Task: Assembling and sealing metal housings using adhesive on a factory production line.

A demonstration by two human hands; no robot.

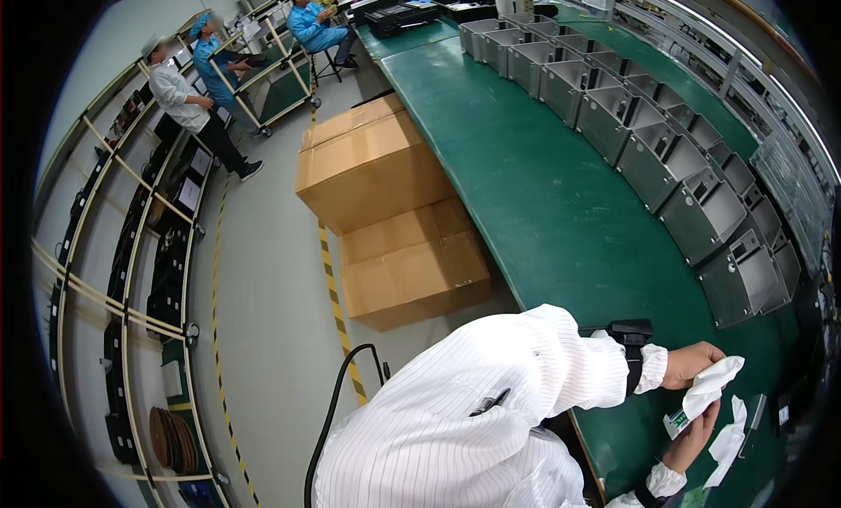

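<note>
My left hand (pixel 689 364) is closed, pinching a crumpled white wipe (pixel 714 385). Just below it, my right hand (pixel 695 440) is closed round a small white piece with a green patch (pixel 675 421), perhaps a packet; its exact kind does not show. The wipe hangs over the right hand's fingertips. On the green table (pixel 543 201) beside the right hand lies another white sheet (pixel 727 444). A thin grey metal piece (pixel 754 415) lies next to that sheet. Both my wrists wear black bands over white striped sleeves.
Rows of grey metal housings (pixel 644 162) line the table's far side. Brown cartons (pixel 377 171) stand on the floor by its edge. A wheeled rack (pixel 131 289) runs along the left. Several people are farther back near a trolley (pixel 285 96). A black cable (pixel 331 412) loops beside me.
</note>
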